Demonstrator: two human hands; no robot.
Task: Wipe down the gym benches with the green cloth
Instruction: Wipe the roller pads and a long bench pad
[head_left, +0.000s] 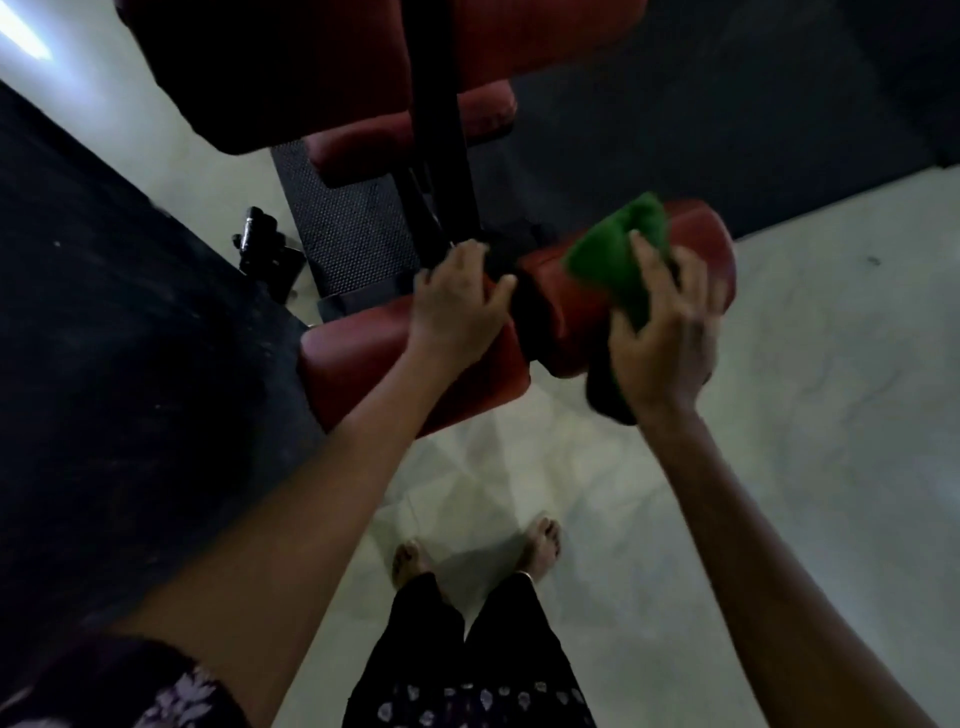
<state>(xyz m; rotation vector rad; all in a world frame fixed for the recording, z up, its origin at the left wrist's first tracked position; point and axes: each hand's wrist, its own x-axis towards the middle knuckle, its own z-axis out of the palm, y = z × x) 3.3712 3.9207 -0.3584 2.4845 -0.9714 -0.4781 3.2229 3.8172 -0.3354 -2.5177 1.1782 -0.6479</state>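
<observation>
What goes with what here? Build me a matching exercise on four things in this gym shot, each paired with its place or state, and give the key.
Column one:
1. green cloth
2. left hand
3. right hand
4. bare feet

Column two:
A. standing on the pale floor
B. resting on the left red roller pad
C. draped over the right red roller pad
D. gripping the cloth

Pairs: 1-C, 2-B, 3-D, 4-A

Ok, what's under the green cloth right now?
The green cloth lies over the red padded roller, gripped by the right hand. The roller surface beneath is covered. The left hand steadies the neighbouring red pad.
</observation>
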